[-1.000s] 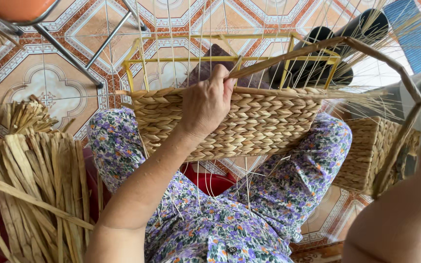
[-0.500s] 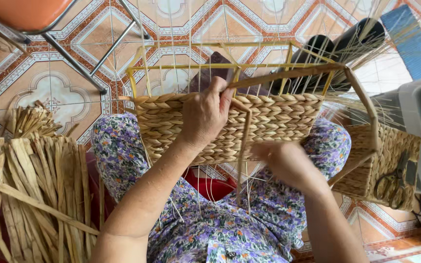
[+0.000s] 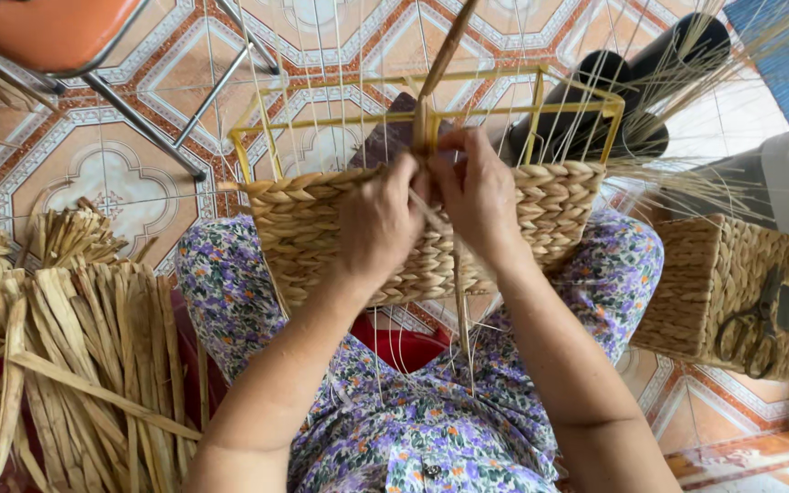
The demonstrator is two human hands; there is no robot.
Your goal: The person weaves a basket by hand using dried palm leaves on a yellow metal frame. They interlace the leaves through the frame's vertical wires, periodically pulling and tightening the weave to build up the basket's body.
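Both your hands now meet at the basket (image 3: 321, 237) rim, on your lap.
Your right hand (image 3: 481, 196) has come in beside your left hand (image 3: 381, 224); both sets of fingers are closed, pinching one strand (image 3: 438, 64) that rises above them on the yellow frame (image 3: 541, 87), so weaving resumes here.

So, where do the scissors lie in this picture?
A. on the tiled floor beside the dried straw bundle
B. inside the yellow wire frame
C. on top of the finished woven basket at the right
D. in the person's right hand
C: the dark scissors lie on the finished basket at the right, while both the left hand and the right hand are on the half-woven basket in the lap.
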